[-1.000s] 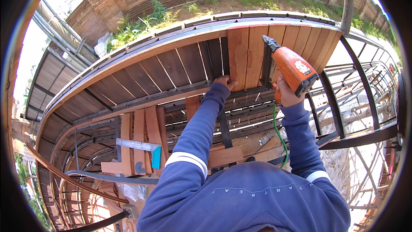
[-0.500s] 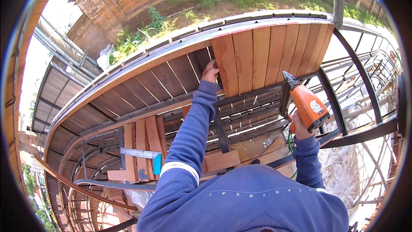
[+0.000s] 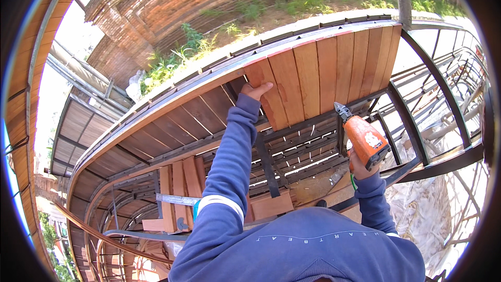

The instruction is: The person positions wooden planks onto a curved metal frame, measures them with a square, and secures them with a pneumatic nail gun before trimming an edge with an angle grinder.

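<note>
My left hand [image 3: 255,92] grips the left edge of the endmost reddish wooden plank [image 3: 269,94], with a digit lying across its face; the other fingers are partly hidden. That plank ends a row of planks [image 3: 326,70] laid side by side across a curved dark metal frame. In my right hand [image 3: 360,164] is an orange nail gun [image 3: 367,137], held by its handle, with a green hose below. Its metal nose points up and left, close to the lower ends of the planks; whether it touches them I cannot tell.
Loose planks [image 3: 180,180] lie to the left, with a teal-handled try square [image 3: 177,199] across them. Another short board [image 3: 271,204] rests below. Bare curved frame bars [image 3: 412,130] stand at the right. Beyond the frame are weeds and a brick wall [image 3: 209,0].
My left hand has come further over the endmost plank's face. The nail gun has shifted left and lower, its nose nearer the planks' lower ends. The view has moved slightly.
</note>
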A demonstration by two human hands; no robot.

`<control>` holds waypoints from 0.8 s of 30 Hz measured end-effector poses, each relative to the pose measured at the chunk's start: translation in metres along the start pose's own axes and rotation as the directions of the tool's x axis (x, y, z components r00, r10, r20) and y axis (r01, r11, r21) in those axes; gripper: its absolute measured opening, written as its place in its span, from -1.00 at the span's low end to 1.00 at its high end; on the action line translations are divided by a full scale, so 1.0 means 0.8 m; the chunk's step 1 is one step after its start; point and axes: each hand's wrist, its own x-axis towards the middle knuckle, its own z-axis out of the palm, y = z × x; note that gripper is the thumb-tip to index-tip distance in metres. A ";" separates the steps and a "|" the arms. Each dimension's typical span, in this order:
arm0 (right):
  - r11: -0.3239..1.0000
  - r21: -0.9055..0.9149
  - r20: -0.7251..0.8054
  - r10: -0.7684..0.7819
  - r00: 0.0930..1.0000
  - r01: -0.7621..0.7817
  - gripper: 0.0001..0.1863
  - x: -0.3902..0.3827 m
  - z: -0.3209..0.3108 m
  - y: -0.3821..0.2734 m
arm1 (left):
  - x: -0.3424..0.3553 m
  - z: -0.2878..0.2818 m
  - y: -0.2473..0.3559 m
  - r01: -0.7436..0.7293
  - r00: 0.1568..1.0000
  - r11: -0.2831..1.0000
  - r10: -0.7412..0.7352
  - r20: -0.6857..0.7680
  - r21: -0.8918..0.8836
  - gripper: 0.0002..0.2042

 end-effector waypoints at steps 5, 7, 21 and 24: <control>0.994 0.097 0.058 0.038 0.998 -0.043 -0.62 0.010 0.011 -0.011 | 0.004 -0.009 -0.016 -0.071 0.995 0.994 0.076 -0.058 0.077 -0.63; 0.990 0.113 0.074 0.074 0.995 -0.082 -0.61 0.011 0.012 -0.015 | -0.004 -0.005 -0.018 -0.041 0.997 0.998 0.044 -0.064 0.043 -0.61; 0.906 0.321 0.109 0.253 0.961 -0.275 -0.91 -0.005 -0.028 -0.026 | -0.173 0.035 -0.179 0.290 0.875 0.950 -0.215 -0.435 0.114 -0.76; 0.997 0.040 0.041 0.057 0.997 -0.059 -0.83 -0.011 -0.026 -0.012 | -0.157 0.036 -0.174 0.030 0.865 0.965 0.106 -0.491 0.261 -0.76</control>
